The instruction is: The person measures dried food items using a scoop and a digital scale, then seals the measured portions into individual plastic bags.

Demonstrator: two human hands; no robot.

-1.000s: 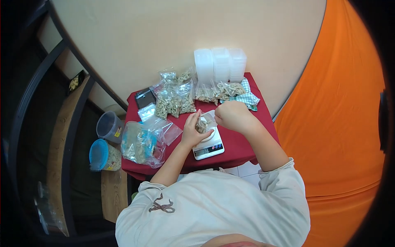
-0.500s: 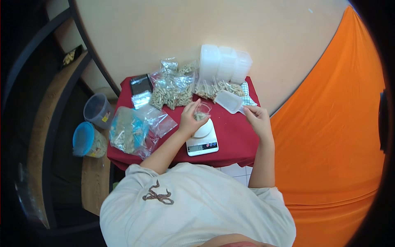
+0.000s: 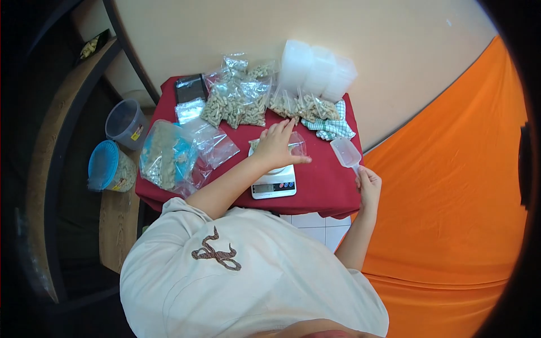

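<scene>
My left hand (image 3: 274, 147) is spread open over the white digital scale (image 3: 274, 187), its fingers pointing away from me. A clear plastic container (image 3: 297, 144) shows beside and partly under it; the palm hides how they touch. My right hand (image 3: 369, 186), at the table's right edge, pinches the handle of a translucent white scoop (image 3: 345, 152). The scoop looks empty. Beyond my left hand stand filled clear bags (image 3: 236, 107) of small pale pieces.
Stacked translucent containers (image 3: 315, 69) and a checkered cloth (image 3: 332, 125) lie at the back right of the red table (image 3: 321, 188). Plastic bags (image 3: 169, 156) cover its left side. A blue-lidded tub (image 3: 112, 168) and an open bucket (image 3: 128, 124) stand further left.
My left hand has opened from its hold on the clear container and now spreads above the scale. The scoop in my right hand has moved right and nearer. The view has shifted.
</scene>
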